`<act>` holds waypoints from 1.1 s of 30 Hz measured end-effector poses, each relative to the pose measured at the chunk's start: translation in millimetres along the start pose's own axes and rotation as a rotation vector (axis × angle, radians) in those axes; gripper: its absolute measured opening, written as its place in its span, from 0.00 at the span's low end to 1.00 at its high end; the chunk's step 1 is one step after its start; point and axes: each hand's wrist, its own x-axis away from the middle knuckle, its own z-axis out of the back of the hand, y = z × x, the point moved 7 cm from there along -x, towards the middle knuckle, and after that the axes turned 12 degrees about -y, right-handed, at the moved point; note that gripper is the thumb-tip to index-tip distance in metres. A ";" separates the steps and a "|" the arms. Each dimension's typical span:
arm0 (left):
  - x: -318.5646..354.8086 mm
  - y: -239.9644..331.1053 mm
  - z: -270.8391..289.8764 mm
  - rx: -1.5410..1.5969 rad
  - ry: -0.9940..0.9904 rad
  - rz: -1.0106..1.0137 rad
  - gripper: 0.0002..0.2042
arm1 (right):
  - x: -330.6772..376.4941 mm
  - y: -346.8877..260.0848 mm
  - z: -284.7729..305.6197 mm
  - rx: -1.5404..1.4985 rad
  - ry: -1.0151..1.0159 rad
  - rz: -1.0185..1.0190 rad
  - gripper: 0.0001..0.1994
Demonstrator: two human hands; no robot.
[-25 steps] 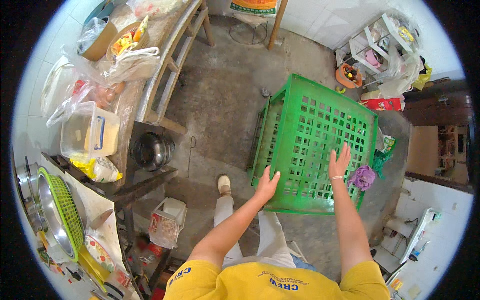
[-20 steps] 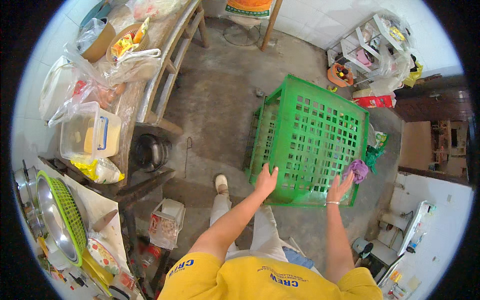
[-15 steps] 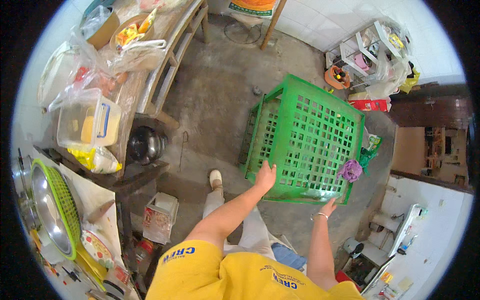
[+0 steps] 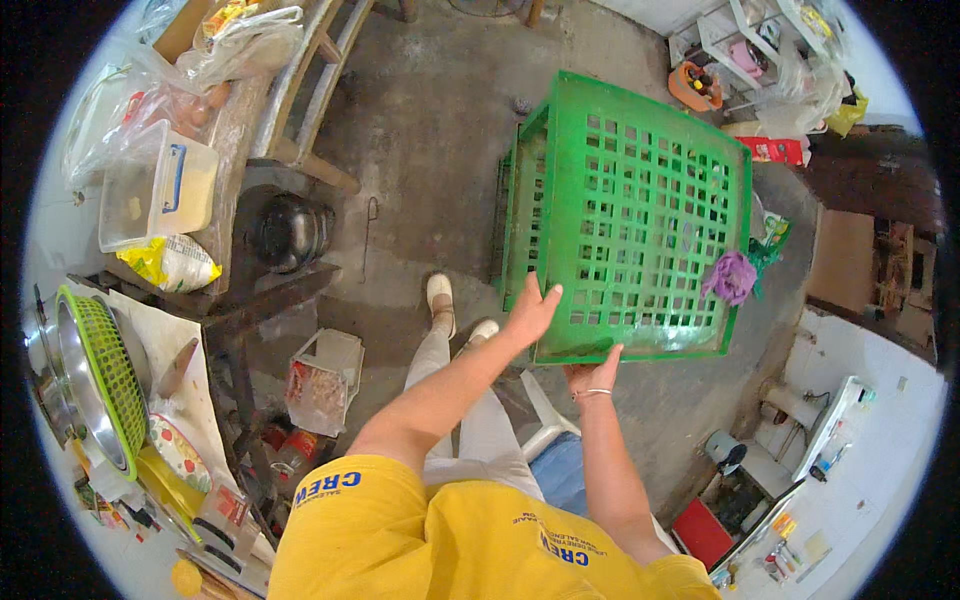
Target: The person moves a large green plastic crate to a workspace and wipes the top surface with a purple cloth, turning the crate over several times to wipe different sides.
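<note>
A wooden table [image 4: 238,132] holds plastic bags [image 4: 140,105], a clear box [image 4: 155,195] and a yellow-and-white packet [image 4: 175,264].

right hand [image 4: 592,378] | off lattice top | onto green crate [image 4: 645,222], near edge

Left of my left hand [image 4: 532,312] stands a rough wooden table [image 4: 240,130]; ahead of that hand spreads a grey-brown concrete floor [image 4: 430,130] (worn and blotched, I must admit). Well ahead and right of my right hand [image 4: 592,377] is a white shelf rack [image 4: 700,48]. Farther right of that hand, a dark-framed doorway [image 4: 845,245] interrupts the white wall [image 4: 885,425].
</note>
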 end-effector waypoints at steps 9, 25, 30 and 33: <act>-19.6 -72.5 39.9 0.308 -0.040 0.089 0.26 | -4.8 9.9 30.7 -0.110 -0.121 0.196 0.34; -36.5 -260.1 99.0 -0.190 0.107 0.383 0.20 | -153.0 169.4 82.0 -0.444 -0.215 -0.331 0.27; -102.5 -281.1 84.7 -0.122 0.117 0.259 0.27 | -157.4 132.5 -2.9 -0.511 -0.347 -0.590 0.27; -135.3 -253.4 69.8 -0.159 0.112 0.212 0.27 | -157.9 137.0 -1.1 -0.583 -0.282 -0.733 0.24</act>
